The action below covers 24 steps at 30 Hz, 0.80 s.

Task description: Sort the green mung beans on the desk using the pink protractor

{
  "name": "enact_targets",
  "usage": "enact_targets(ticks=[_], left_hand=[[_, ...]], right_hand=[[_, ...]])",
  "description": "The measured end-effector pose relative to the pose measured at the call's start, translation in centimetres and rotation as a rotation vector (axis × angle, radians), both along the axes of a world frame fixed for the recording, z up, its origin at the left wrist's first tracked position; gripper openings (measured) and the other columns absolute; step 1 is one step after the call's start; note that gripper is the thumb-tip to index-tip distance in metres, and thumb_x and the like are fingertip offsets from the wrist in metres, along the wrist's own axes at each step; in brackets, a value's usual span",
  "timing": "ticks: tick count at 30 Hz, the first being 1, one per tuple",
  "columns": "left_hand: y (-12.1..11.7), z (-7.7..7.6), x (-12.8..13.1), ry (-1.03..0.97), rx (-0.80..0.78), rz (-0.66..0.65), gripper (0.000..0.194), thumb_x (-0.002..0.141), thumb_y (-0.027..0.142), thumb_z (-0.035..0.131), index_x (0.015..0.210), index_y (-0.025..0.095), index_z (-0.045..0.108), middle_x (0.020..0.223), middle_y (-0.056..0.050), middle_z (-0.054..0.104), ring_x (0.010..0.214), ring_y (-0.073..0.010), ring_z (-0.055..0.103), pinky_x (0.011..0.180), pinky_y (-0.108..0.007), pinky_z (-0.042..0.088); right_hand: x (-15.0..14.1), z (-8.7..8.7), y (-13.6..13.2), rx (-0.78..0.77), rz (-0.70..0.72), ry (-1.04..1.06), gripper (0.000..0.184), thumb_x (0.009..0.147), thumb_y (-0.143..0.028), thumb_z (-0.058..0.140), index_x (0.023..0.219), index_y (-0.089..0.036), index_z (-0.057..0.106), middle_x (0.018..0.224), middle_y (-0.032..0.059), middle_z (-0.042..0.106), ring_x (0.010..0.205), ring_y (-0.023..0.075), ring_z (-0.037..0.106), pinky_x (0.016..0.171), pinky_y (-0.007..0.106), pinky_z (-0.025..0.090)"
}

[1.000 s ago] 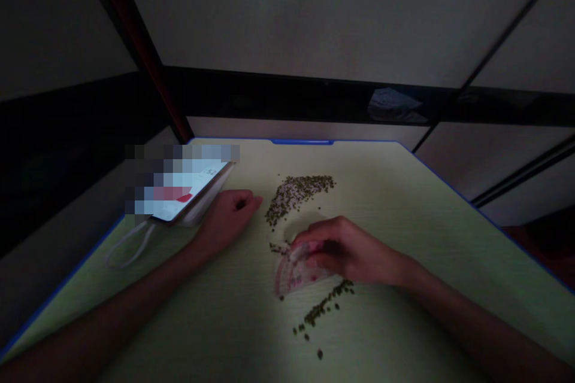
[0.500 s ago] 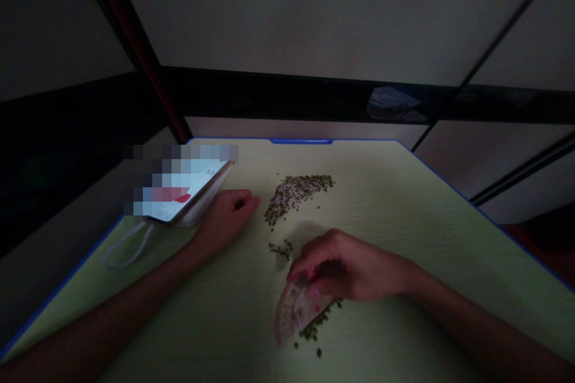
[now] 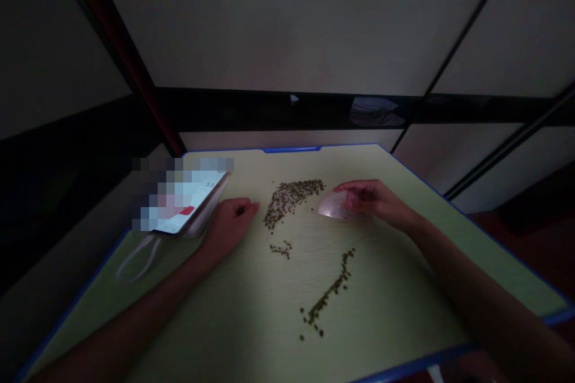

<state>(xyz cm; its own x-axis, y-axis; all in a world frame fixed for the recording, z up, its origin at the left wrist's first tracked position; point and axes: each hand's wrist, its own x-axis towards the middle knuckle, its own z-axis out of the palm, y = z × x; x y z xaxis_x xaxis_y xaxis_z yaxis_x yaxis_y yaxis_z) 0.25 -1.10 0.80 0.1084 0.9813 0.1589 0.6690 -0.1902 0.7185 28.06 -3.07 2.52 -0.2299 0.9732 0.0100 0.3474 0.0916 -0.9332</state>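
My right hand (image 3: pixel 366 200) pinches a clear plastic protractor (image 3: pixel 335 205) above the table, right of the larger pile. That pile (image 3: pixel 291 197) mixes small dark green beans, which look like mung beans, with paler grains. Nearer to me, a narrow slanting line of green beans (image 3: pixel 327 293) lies on the tabletop. Between the two sits a small scattered cluster (image 3: pixel 281 249). My left hand (image 3: pixel 233 221) rests on the table left of the pile, its fingers curled into a loose fist with nothing visible in it.
A lit phone (image 3: pixel 179 203), partly blurred out, leans on a pale support beside my left hand. A white cord loop (image 3: pixel 137 257) hangs by it. The light wooden tabletop (image 3: pixel 395 305) has a blue edge. Pale cabinet panels (image 3: pixel 287 30) stand behind it.
My right hand has lifted the protractor away from the near beans and moved it forward and right, uncovering the slanting line. My left hand stays in place; the view has shifted slightly.
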Motion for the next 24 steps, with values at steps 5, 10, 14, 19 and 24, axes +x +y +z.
enact_targets(ticks=[5,10,14,19,24], left_hand=[[0.2,-0.1,-0.1,-0.019,0.02,-0.014,0.032,0.068,0.037,0.042,0.045,0.02,0.027,0.046,0.005,0.028,0.048,-0.0092,0.03,0.045,-0.023,0.023],[0.1,-0.1,0.0,-0.023,0.035,-0.03,0.032,0.068,0.037,0.042,0.045,0.02,0.026,0.046,0.006,0.026,0.047,-0.0089,0.03,0.046,-0.023,0.024],[0.2,-0.2,-0.1,-0.021,0.051,-0.043,0.033,0.068,0.037,0.042,0.046,0.02,0.024,0.047,0.006,0.025,0.047,-0.0087,0.029,0.046,-0.023,0.023],[0.4,-0.4,-0.1,-0.012,0.078,-0.06,0.033,0.069,0.037,0.041,0.046,0.02,0.025,0.047,0.006,0.024,0.047,-0.0086,0.028,0.048,-0.023,0.023],[0.4,-0.4,-0.1,-0.009,0.082,-0.068,0.034,0.069,0.037,0.041,0.046,0.02,0.023,0.047,0.006,0.023,0.047,-0.0084,0.027,0.048,-0.023,0.023]], right_hand=[[1.6,-0.3,-3.1,0.016,-0.105,-0.099,0.04,0.064,-0.031,0.06,0.099,-0.011,0.056,0.051,-0.007,0.039,0.042,0.006,0.035,0.04,0.021,0.027],[2.5,-1.3,-6.1,0.021,-0.299,-0.189,0.039,0.063,-0.032,0.059,0.095,-0.01,0.056,0.052,-0.0044,0.045,0.042,0.0086,0.041,0.041,0.023,0.03],[1.9,-1.8,-7.3,0.061,-0.328,-0.291,0.035,0.068,-0.03,0.053,0.094,-0.007,0.056,0.05,-0.0044,0.043,0.041,0.0086,0.038,0.04,0.022,0.029],[0.2,-1.7,-8.1,0.089,-0.333,-0.385,0.03,0.072,-0.024,0.051,0.094,-0.007,0.058,0.051,-0.003,0.045,0.043,0.009,0.039,0.042,0.022,0.03],[-1.5,-1.5,-8.7,0.08,-0.343,-0.391,0.03,0.071,-0.024,0.052,0.095,-0.006,0.06,0.052,-0.0017,0.048,0.045,0.0101,0.042,0.042,0.022,0.031]])
